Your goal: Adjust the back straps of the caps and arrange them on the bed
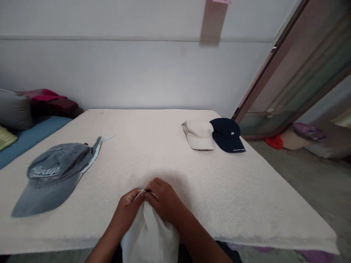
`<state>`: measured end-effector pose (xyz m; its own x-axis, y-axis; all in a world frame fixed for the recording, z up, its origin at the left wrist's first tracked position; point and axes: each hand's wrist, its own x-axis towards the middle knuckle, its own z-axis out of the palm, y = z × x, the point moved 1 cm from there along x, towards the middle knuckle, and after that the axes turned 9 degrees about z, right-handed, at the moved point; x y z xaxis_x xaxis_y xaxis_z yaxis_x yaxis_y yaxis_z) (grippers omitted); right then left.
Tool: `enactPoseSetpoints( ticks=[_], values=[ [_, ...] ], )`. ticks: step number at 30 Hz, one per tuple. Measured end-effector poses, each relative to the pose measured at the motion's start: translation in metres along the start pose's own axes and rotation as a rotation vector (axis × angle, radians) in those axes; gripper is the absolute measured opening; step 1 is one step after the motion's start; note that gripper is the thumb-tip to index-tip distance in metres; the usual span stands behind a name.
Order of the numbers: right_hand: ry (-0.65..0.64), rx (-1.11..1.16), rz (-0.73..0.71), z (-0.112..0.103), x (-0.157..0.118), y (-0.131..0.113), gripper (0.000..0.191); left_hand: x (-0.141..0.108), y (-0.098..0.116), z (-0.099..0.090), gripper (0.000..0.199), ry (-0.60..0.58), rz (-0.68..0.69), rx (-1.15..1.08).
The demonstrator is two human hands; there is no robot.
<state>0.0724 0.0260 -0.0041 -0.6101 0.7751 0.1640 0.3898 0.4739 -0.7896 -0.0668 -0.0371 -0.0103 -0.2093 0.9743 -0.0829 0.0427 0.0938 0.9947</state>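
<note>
Both my hands come together near the front edge of the covered table. My left hand (131, 201) pinches the top edge of an off-white cloth item (152, 235), with a thin white strip showing at the fingertips. Right beside it, my right hand (161, 197) is closed on the same edge, where a small dark bit shows between the hands. The cloth hangs down in folds towards me, and its lower part runs out of view; I cannot tell what kind of item it is. To the left lies a grey cap (56, 173) with white lettering, its strap end pointing away.
A cream cap (199, 133) and a navy cap (225, 133) lie side by side at the back right of the white table cover (241, 204). A grey cushion (13, 109) and folded cloths (46, 96) are at the left. A door (285, 69) stands at the right.
</note>
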Motion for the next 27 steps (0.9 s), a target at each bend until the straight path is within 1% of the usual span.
enactPoseSetpoints(
  ticks=[5,7,9,11,13,15,17,21,24,25,27],
  values=[
    [0.071,-0.051,0.039,0.005,0.001,0.000,0.017,-0.002,0.005,0.001,0.023,0.014,0.032,0.055],
    [0.121,-0.010,0.068,0.008,0.002,0.001,0.019,-0.001,0.005,0.001,0.024,0.019,0.051,0.067],
    [0.204,0.106,0.147,0.009,0.004,0.005,0.022,-0.001,0.004,0.001,0.025,0.006,0.051,0.063],
    [0.294,0.267,0.271,0.009,0.006,0.011,0.023,-0.002,0.003,0.000,0.025,-0.014,0.018,0.042],
    [0.320,0.434,0.376,0.008,0.009,0.016,0.023,-0.003,0.002,-0.002,0.025,-0.024,-0.031,0.009],
    [0.257,0.576,0.418,0.007,0.012,0.018,0.019,-0.005,0.002,-0.003,0.025,-0.019,-0.077,-0.041],
    [0.153,0.665,0.420,0.004,0.013,0.016,0.015,-0.006,0.003,-0.004,0.024,-0.009,-0.112,-0.118],
    [-0.091,0.755,0.430,-0.002,0.010,0.007,0.014,-0.008,0.005,-0.004,0.024,-0.009,-0.166,-0.288],
    [-0.277,0.867,0.443,-0.004,0.004,0.004,0.017,-0.009,0.005,-0.003,0.022,-0.033,-0.197,-0.411],
    [-0.307,0.894,0.439,-0.004,0.003,0.004,0.018,-0.010,0.006,-0.004,0.020,-0.039,-0.208,-0.459],
    [-0.298,0.901,0.434,-0.004,0.004,0.007,0.019,-0.012,0.007,-0.006,0.018,-0.019,-0.229,-0.559]
  ],
)
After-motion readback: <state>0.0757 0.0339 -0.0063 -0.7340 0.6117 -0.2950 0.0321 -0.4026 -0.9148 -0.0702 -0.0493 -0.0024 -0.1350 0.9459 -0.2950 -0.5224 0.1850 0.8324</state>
